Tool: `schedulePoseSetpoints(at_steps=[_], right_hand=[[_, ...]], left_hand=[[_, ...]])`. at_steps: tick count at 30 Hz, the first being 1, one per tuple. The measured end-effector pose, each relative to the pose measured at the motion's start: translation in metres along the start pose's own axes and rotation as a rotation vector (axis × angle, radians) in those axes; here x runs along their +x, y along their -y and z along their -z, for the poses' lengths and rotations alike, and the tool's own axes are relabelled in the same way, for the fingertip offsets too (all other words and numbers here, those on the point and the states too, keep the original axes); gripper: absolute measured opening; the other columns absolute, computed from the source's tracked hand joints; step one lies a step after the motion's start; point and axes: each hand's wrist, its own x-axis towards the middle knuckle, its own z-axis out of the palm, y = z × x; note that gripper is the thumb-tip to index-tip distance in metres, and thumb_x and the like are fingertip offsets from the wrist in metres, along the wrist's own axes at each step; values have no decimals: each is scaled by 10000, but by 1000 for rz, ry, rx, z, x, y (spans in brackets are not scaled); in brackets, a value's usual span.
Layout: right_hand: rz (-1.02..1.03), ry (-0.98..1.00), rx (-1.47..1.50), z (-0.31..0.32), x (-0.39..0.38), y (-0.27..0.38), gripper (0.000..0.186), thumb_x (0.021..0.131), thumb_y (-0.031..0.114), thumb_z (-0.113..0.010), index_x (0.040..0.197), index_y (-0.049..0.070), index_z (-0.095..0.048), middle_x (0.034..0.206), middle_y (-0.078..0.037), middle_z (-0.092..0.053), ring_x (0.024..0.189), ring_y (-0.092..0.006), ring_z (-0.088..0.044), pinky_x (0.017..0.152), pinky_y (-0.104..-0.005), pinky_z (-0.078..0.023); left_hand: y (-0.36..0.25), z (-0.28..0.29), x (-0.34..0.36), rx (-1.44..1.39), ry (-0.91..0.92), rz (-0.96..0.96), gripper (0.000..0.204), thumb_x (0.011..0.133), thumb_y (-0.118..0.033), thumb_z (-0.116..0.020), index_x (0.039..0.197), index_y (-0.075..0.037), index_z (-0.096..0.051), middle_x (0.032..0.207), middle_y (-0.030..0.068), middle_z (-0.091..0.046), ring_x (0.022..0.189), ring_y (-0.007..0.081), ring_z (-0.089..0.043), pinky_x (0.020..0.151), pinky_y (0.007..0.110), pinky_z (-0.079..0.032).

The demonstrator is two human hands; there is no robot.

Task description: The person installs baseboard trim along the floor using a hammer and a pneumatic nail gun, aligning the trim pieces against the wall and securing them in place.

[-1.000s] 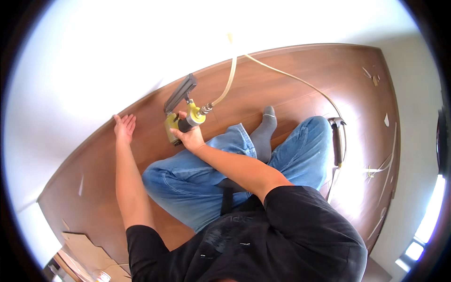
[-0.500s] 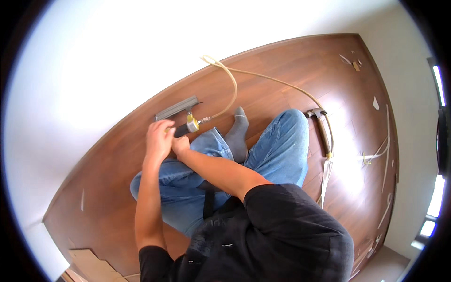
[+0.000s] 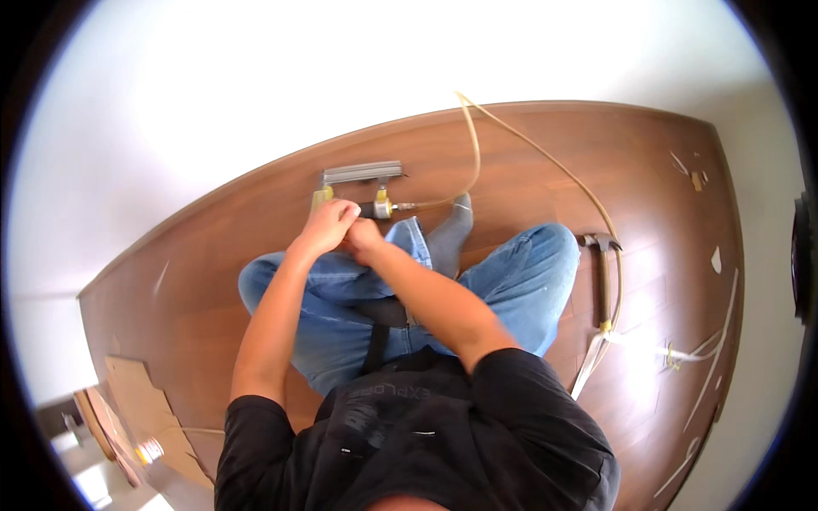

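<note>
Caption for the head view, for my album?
Seated on the floor: nail gun with hose in front, hammer by the right knee.

two hands, one nail gun, one hose, one hammer, seemingly one cardboard sheet

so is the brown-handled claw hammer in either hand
No, the claw hammer lies on the brown wooden floor beside the blue denim right knee, apart from the left hand and right hand.

Left hand beside right hand, both at nail gun (hose attached); hammer on wooden floor.
</note>
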Motion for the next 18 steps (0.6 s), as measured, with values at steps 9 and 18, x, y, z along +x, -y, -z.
schedulePoseSetpoints(at_steps=[9,18], right_hand=[[849,-806,-1407,231,-242,254,434,985,252,-626,1294,-52,-620,1181,-265,-673,1106,-360,-654,933,-450,-524],[98,-1119,-1953,425,-279,222,716,941,395,-709,1449,-32,-438,1418,-305,-539,1258,-485,-567,1063,-537,-479]], left_hand=[[-4,203,-189,10,-682,81,286,977,-110,-684,1259,-69,-678,1264,120,-689,1185,263,-641,994,359,-504],[-220,279,-301,765,-930,-859,517,881,-33,-697,1383,-54,-574,1385,109,-610,1323,215,-537,1135,376,-391]])
